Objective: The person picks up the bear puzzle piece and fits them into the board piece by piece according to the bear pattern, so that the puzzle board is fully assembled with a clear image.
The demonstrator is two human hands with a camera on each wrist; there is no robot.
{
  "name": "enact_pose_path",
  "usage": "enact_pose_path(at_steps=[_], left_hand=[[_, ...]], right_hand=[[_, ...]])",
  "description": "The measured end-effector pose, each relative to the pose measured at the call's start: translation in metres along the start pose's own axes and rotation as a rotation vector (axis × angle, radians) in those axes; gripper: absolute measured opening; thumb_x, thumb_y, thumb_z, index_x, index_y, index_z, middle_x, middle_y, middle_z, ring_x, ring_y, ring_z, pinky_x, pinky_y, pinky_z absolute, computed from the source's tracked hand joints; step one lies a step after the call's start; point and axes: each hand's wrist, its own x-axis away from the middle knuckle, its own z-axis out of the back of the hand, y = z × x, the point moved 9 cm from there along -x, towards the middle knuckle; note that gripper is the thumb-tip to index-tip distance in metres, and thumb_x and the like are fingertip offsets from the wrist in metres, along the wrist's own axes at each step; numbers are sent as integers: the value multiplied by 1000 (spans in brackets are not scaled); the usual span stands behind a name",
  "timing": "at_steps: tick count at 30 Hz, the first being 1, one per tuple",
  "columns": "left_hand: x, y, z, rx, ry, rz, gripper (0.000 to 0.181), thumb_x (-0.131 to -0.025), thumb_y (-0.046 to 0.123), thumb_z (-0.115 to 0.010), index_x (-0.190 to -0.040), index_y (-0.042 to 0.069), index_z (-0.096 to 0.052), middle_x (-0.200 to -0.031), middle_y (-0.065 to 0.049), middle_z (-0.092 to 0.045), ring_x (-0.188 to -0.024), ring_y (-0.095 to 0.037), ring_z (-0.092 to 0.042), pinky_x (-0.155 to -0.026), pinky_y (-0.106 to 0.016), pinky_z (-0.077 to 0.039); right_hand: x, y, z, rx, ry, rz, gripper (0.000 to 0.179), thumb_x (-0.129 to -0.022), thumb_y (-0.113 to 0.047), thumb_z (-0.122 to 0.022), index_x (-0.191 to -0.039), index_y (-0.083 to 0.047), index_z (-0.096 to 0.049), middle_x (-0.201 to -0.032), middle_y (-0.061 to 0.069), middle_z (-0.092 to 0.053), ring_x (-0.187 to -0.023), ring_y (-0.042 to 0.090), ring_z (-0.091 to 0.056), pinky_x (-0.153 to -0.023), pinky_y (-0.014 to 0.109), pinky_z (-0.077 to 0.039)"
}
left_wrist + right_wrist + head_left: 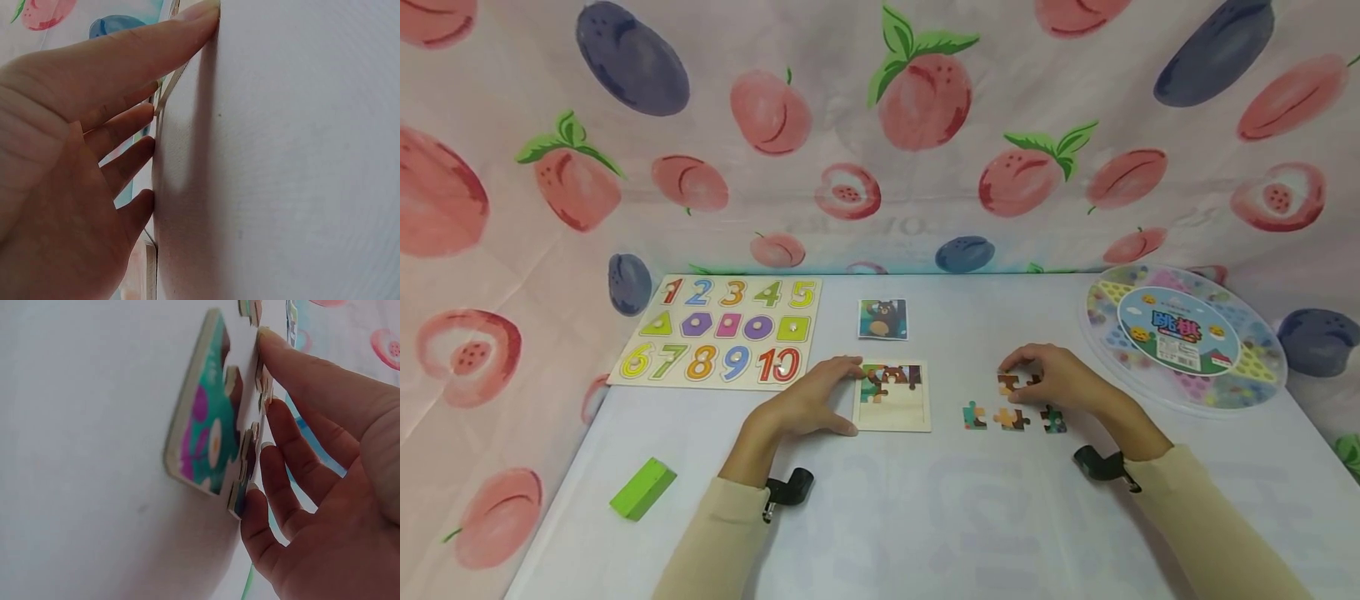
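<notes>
In the head view my left hand (pixel 805 398) rests at the left side of a shallow wooden puzzle tray (pixel 891 419), thumb near its lower corner and index finger at its upper left. Bear-picture pieces (pixel 895 374) fill the tray's top row and part of its left side; bare wood shows elsewhere. My right hand (pixel 1060 379) pinches a brown-orange puzzle piece (pixel 1008 384) between thumb and index finger, low over the table. Another piece (pixel 1033 380) is partly hidden beneath that hand. Nearer me lie a teal piece (pixel 974 416), an orange-brown piece (pixel 1011 419) and a dark green piece (pixel 1053 420).
A small bear picture card (pixel 883 320) lies behind the tray. The number-and-shape board (pixel 715 333) is at the back left, with a green block (pixel 643 489) in front. At the back right sits a round Chinese checkers box (pixel 1183 337). Fruit-print cloth (pixel 917 183) hangs behind the table.
</notes>
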Motion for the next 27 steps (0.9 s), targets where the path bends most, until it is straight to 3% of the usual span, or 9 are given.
enact_pose_path(at_steps=[13, 21, 27], left_hand=[[1, 2, 1, -2, 3, -8, 75, -73, 12, -91, -140, 11, -58, -165, -5, -38, -158, -30, -26, -131, -52, -21], [1, 3, 2, -18, -3, -27, 74, -74, 13, -90, -141, 10, -57, -166, -5, -37, -159, -30, -25, -132, -50, -21], [1, 2, 1, -4, -7, -17, 75, -74, 13, -90, -141, 11, -57, -166, -5, -37, -159, -30, -25, -132, -51, -21]], right_hand=[[-1, -11, 1, 15, 0, 46, 22, -82, -13, -84, -103, -14, -77, -108, 4, -74, -111, 30, -63, -102, 55, -49], [-2, -15, 0, -53, -11, 43, 24, -84, -9, -82, -108, -12, -77, -109, 5, -67, -98, 16, -65, -81, 23, -56], [-1, -17, 0, -100, -6, 59, 24, -84, -8, -82, -108, -10, -78, -110, 6, -65, -94, 15, -65, -80, 19, -57]])
